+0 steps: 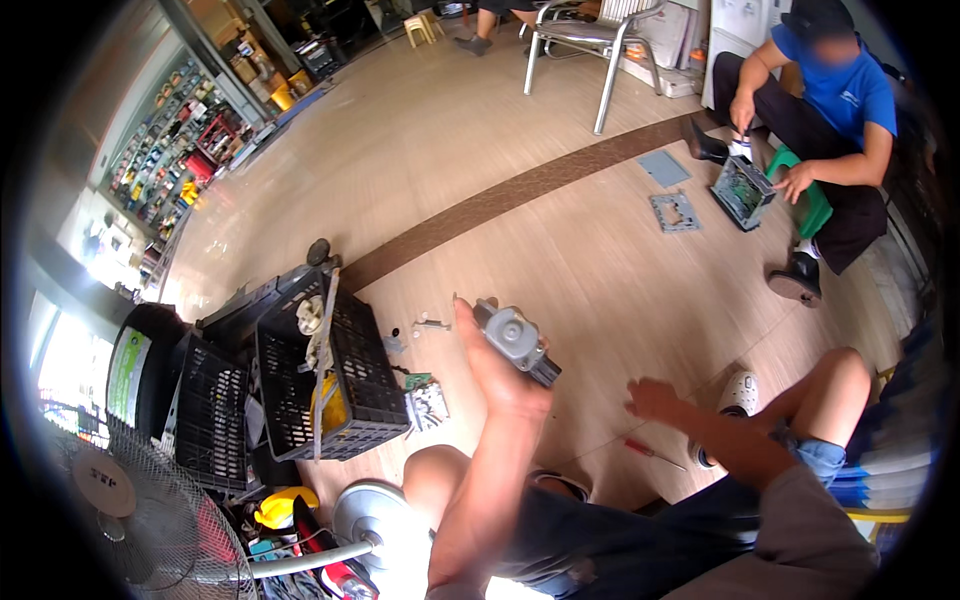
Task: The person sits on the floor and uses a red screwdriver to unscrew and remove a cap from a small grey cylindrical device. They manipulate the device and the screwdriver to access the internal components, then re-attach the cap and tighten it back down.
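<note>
My left hand (pixel 500 382) is raised over the floor, gripping a grey metal motor-like housing (pixel 512 335) with a round domed face and a black block at its lower end. The fingers behind it are mostly hidden. My right hand (pixel 655 400) hovers to the right, slightly blurred, its fingers loosely apart and nothing visible in them. Below it, a screwdriver (pixel 640 447) with a red handle lies on the floor near my shoe. A pile of small metal pieces (pixel 428 405) lies left of my left forearm, beside a black crate.
The black plastic crate (pixel 365 385) stands at left, with another crate (pixel 210 400) beside it. A fan (pixel 130 500) is at lower left. Across the floor, a seated person (pixel 840 90) handles an opened box-shaped device (pixel 743 193) beside two flat grey plates (pixel 664 168). A metal chair (pixel 590 35) stands behind.
</note>
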The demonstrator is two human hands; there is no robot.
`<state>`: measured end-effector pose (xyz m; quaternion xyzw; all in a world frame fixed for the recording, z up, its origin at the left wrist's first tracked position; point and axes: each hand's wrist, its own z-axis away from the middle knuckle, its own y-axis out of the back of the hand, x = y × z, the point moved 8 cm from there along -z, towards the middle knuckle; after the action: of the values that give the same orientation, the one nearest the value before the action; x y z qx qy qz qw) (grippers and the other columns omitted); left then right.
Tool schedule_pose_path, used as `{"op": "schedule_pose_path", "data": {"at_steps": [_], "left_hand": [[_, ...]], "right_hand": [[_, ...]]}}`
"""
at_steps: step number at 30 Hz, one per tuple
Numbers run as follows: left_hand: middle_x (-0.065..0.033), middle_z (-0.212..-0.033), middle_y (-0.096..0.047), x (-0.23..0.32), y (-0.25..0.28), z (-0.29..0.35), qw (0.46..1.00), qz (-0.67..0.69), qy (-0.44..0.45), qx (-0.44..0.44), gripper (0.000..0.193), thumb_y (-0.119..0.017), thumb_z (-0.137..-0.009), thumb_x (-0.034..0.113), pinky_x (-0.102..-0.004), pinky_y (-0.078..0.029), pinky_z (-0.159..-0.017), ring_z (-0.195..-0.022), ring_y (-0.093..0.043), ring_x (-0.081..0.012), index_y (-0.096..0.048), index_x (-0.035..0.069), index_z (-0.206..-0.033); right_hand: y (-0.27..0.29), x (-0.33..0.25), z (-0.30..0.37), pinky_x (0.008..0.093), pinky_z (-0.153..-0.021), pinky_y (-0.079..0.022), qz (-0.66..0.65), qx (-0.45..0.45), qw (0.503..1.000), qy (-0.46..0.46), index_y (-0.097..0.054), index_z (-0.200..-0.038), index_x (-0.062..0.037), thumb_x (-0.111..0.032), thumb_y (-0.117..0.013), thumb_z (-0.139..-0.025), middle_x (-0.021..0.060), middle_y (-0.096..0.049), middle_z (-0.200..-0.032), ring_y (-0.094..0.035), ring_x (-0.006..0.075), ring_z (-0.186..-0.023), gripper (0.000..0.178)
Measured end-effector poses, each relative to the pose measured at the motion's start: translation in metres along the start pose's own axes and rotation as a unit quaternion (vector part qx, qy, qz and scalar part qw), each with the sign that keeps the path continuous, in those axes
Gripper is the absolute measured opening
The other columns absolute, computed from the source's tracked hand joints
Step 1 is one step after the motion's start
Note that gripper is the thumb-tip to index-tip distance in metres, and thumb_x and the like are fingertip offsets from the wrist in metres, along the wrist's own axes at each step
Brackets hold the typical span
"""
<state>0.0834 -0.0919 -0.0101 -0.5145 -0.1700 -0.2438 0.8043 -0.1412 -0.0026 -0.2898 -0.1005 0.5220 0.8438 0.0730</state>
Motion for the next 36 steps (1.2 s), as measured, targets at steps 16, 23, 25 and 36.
{"op": "schedule_pose_path", "data": {"at_steps": [16,23,25,36], "left_hand": [[-0.0005,-0.086,-0.061,0.023,0.026,0.005,0.999,0.034,-0.002,-0.002,0.042,-0.067,-0.088,0.058,-0.0239,-0.051,-0.060,-0.072,-0.059,-0.0114,-0.061,0.017,-0.094],[0.0035,-0.079,-0.060,0.022,0.006,0.007,0.999,0.013,-0.035,0.040,0.038,-0.062,-0.090,0.059,-0.0259,-0.046,-0.059,-0.067,-0.057,-0.0100,-0.058,0.021,-0.093],[0.0044,-0.071,-0.058,0.021,0.000,0.005,0.998,0.006,-0.036,0.041,0.038,-0.058,-0.092,0.058,-0.0270,-0.045,-0.056,-0.062,-0.055,-0.0107,-0.057,0.021,-0.086],[0.0030,-0.062,-0.054,-0.013,-0.009,-0.015,0.999,-0.029,-0.017,0.028,0.044,-0.051,-0.096,0.058,-0.0272,-0.043,-0.049,-0.055,-0.053,-0.0127,-0.052,0.019,-0.075]], "right_hand": [[-0.151,0.006,0.036,0.0494,-0.076,-0.057,-0.027,-0.024,0.999,0.039,-0.058,-0.107,-0.0056,-0.014,-0.058,-0.081,0.0218,-0.058,-0.107,-0.066,0.0382,-0.092,0.027],[-0.060,-0.016,0.011,0.0443,-0.076,-0.056,-0.083,0.032,0.987,0.136,-0.066,-0.082,-0.0048,-0.022,-0.061,-0.085,0.0132,-0.070,-0.083,-0.069,0.0337,-0.084,0.018],[0.006,-0.036,0.015,0.0382,-0.074,-0.055,-0.214,-0.073,0.966,0.123,-0.070,-0.081,-0.0056,-0.026,-0.064,-0.091,0.0090,-0.072,-0.080,-0.070,0.0258,-0.083,0.024],[0.404,-0.056,0.139,0.0269,-0.051,-0.054,-0.524,0.157,0.776,0.314,-0.055,-0.109,-0.0041,-0.035,-0.058,-0.102,0.0085,-0.068,-0.091,-0.070,0.0168,-0.075,0.032]]}}
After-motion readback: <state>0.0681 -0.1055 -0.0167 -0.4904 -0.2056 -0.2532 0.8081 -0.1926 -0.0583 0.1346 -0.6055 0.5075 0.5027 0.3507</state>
